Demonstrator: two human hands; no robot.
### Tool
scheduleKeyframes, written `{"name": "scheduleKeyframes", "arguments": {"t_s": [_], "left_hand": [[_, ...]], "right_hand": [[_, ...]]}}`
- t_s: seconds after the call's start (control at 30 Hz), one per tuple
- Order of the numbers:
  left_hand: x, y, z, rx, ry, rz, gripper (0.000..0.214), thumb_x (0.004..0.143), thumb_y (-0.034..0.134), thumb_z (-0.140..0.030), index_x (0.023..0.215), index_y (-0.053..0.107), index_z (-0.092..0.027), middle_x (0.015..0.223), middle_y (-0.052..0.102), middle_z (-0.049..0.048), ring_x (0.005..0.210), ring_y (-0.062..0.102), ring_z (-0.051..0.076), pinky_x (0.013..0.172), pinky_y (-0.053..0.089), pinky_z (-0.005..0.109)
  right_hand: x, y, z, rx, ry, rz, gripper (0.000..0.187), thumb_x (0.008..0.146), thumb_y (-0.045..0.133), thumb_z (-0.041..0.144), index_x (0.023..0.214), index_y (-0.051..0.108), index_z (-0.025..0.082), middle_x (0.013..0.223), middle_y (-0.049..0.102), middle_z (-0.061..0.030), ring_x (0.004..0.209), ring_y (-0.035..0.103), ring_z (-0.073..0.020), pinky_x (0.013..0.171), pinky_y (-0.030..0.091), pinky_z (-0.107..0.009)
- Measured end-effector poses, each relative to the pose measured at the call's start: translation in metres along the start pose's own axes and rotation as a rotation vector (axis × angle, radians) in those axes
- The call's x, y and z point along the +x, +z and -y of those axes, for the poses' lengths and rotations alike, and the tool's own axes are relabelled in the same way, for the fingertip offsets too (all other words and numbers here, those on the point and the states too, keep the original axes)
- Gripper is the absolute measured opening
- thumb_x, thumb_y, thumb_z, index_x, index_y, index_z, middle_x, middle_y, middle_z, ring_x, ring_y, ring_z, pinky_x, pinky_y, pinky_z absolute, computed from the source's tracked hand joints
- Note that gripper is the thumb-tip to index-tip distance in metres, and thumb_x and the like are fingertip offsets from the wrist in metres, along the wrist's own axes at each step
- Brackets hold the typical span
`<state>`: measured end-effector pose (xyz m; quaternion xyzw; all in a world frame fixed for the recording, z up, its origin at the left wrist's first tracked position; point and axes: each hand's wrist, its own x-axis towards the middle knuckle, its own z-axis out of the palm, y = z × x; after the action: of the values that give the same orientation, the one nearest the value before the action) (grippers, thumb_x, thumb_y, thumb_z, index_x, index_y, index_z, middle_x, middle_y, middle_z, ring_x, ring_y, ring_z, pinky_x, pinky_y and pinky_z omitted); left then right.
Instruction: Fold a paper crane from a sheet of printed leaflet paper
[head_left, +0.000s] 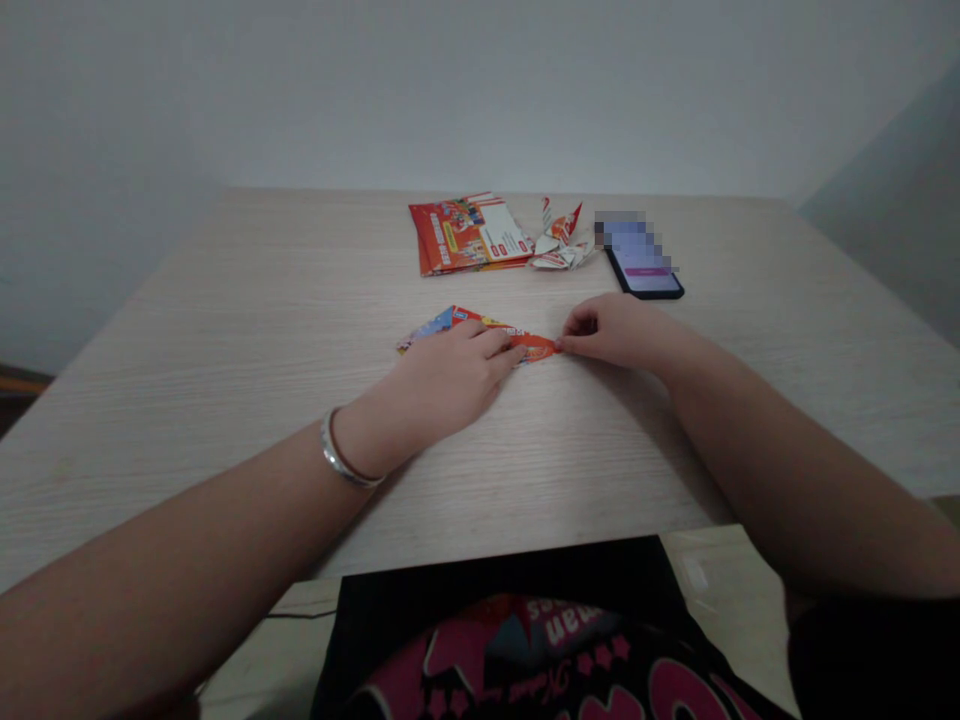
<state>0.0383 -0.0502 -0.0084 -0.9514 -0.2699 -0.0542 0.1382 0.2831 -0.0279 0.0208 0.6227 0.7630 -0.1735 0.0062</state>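
Observation:
A long, narrow piece of folded printed paper [540, 346], orange with blue and yellow patches, lies on the table in front of me. My left hand [454, 375], with a silver bangle at the wrist, rests flat across its middle, fingers reaching to the right and covering part of it. At the paper's pointed right end, my right hand [611, 328] pinches the tip between thumb and fingertips. The paper's left end shows beyond my left knuckles.
Behind the hands lie a small stack of red and white printed leaflets [469, 235] and a folded paper figure [562, 240] touching or close to it. To the right is a lit phone [643, 262]. The pale wooden table [300, 260] meets a wall at the back.

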Motion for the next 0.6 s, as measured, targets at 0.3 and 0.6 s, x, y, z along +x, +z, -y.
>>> {"name": "scheduleKeyframes", "arguments": {"t_s": [0.3, 0.6], "left_hand": [[0.000, 0.000, 0.001, -0.022, -0.011, 0.000, 0.040, 0.108, 0.050, -0.019, 0.143, 0.068, -0.015, 0.133, 0.073, 0.0146, 0.108, 0.069, 0.026, 0.097, 0.056, 0.041], [0.001, -0.004, -0.001, -0.017, 0.003, -0.010, 0.037, 0.108, 0.050, -0.018, 0.137, 0.071, -0.012, 0.130, 0.074, 0.0144, 0.107, 0.069, 0.026, 0.097, 0.057, 0.040]], "right_hand": [[0.001, -0.001, -0.001, -0.071, -0.018, 0.035, 0.026, 0.099, 0.063, 0.037, 0.099, 0.082, 0.020, 0.096, 0.082, -0.0091, 0.081, 0.071, -0.0219, 0.072, 0.049, -0.033], [0.005, -0.009, -0.021, -0.072, -0.002, 0.066, 0.021, 0.095, 0.062, 0.032, 0.098, 0.080, 0.020, 0.096, 0.081, -0.0088, 0.083, 0.072, -0.0223, 0.074, 0.052, -0.033]]}}
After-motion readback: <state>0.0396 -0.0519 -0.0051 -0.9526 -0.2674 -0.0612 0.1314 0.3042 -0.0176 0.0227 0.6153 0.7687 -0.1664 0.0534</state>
